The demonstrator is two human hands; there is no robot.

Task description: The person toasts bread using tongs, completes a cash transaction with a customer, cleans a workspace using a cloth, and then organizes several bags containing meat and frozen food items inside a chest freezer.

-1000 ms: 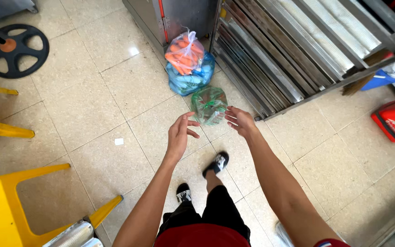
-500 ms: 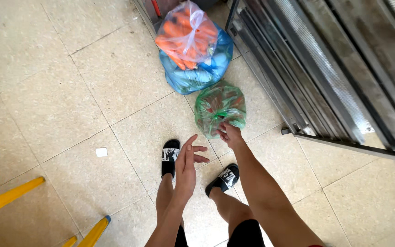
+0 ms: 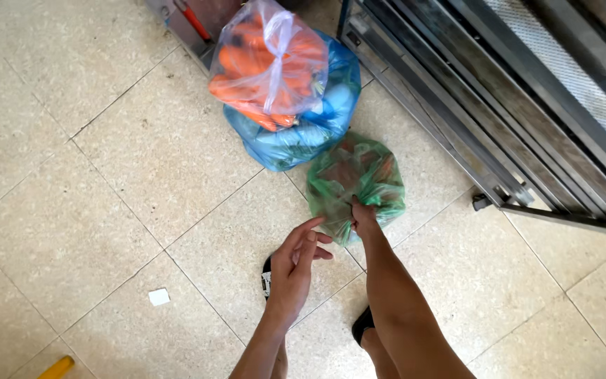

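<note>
A green plastic bag (image 3: 359,181) with dark and orange things inside rests on the tiled floor. My right hand (image 3: 363,217) grips the bag's near edge. My left hand (image 3: 297,261) hovers just left of it, fingers loosely spread, the fingertips close to the bag and holding nothing. Behind the green bag stands a blue plastic bag (image 3: 303,130) with a clear bag of carrots (image 3: 266,67) on top of it.
A metal rack (image 3: 499,98) with many rails stands on the right, its foot close to the green bag. My black sandals (image 3: 269,275) are below my hands. A small white scrap (image 3: 158,297) lies on the tiles at the left. Yellow chair legs (image 3: 57,367) poke in at bottom left.
I have bent lower and closer to the bags. My right hand has come down onto the green bag and closed on its edge; my left hand has followed beside it.
</note>
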